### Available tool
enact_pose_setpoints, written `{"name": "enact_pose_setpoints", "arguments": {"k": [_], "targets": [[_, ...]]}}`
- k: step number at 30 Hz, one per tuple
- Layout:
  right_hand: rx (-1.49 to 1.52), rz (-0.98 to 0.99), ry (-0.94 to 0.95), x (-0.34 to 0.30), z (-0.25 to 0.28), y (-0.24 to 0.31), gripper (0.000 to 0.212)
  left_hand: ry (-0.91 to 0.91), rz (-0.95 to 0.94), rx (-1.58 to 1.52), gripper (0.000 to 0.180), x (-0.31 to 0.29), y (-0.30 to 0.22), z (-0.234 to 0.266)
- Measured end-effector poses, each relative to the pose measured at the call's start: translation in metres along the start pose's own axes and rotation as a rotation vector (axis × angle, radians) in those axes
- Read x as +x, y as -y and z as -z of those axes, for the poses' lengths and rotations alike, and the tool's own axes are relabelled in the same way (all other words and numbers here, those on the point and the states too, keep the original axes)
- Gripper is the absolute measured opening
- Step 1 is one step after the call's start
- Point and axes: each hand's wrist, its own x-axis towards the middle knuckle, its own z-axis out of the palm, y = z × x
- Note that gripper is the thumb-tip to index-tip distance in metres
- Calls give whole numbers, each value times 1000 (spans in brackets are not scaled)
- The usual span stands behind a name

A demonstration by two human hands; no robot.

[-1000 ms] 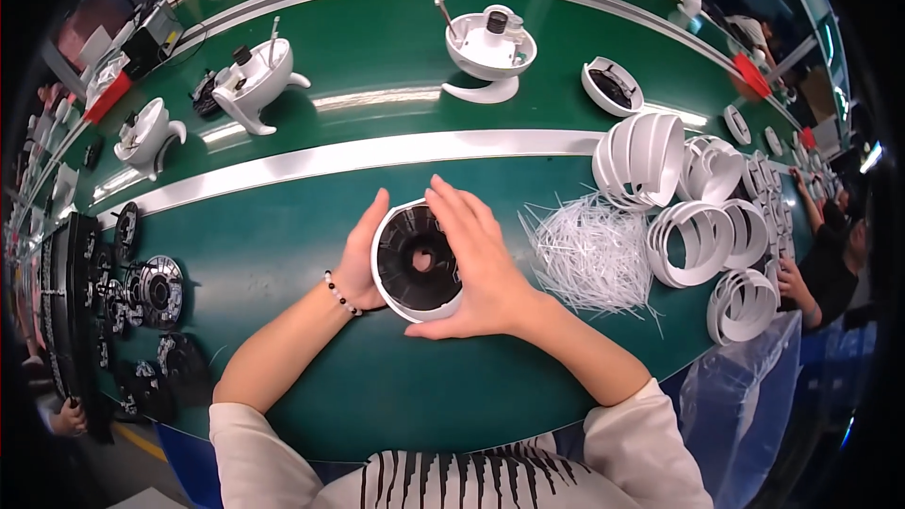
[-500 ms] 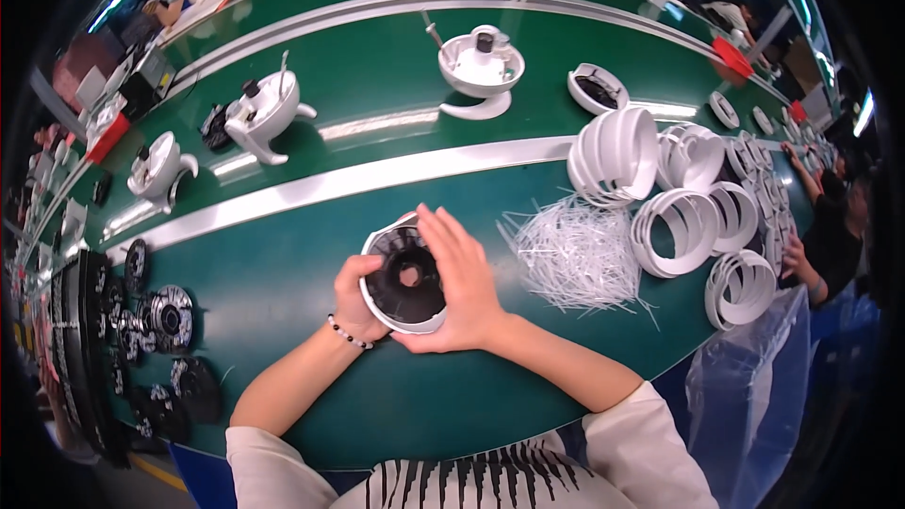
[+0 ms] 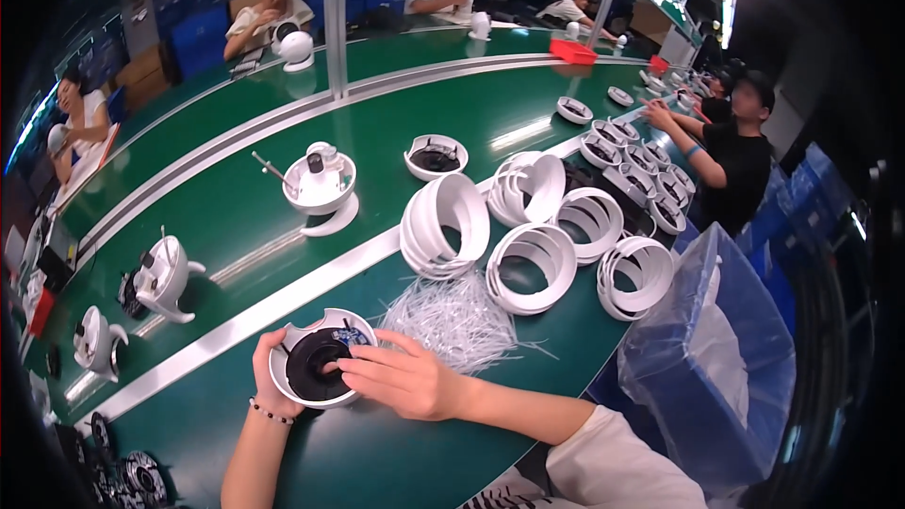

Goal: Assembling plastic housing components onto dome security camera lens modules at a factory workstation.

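A white round shell [image 3: 290, 387] with a black ring-shaped part [image 3: 304, 360] inside is cupped in my left hand [image 3: 268, 369], which is shut on its left side. A bit of blue circuit board [image 3: 353, 333] shows at the upper right inside the shell. Over the shell's right rim reaches my right hand [image 3: 415, 383], its fingers stretched out and their tips touching the black part near its centre hole. The right thumb cannot be made out. Just beyond this hand lies a pile of thin white strips [image 3: 448, 320] on the green table.
Stacks of white rings [image 3: 533, 269] stand to the right, with white shells holding black parts [image 3: 636, 155] behind them. White housings [image 3: 320, 179] rest on the far strip. A bag-lined bin [image 3: 702, 358] stands at right; black parts [image 3: 141, 476] lie lower left. Co-workers sit across and right.
The view has turned rightward, so everything sits further left. My right hand has gone from wrapping the shell's side to reaching over its rim, fingertips on the black part. My left hand keeps hold.
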Motion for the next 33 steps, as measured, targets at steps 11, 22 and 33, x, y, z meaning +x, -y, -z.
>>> {"name": "enact_pose_setpoints", "arguments": {"k": [11,22,33], "targets": [[-201,-126,-107,-24,114,-32,25,-267,-326,289,41,63,-46,7],[-567,-597,224,-103,145,-66,21,-507,-849,776,37,224,-81,47],[-523,-525,317,-117,137,-86,19,-442,-1210,1509,16,1,-62,23]]}}
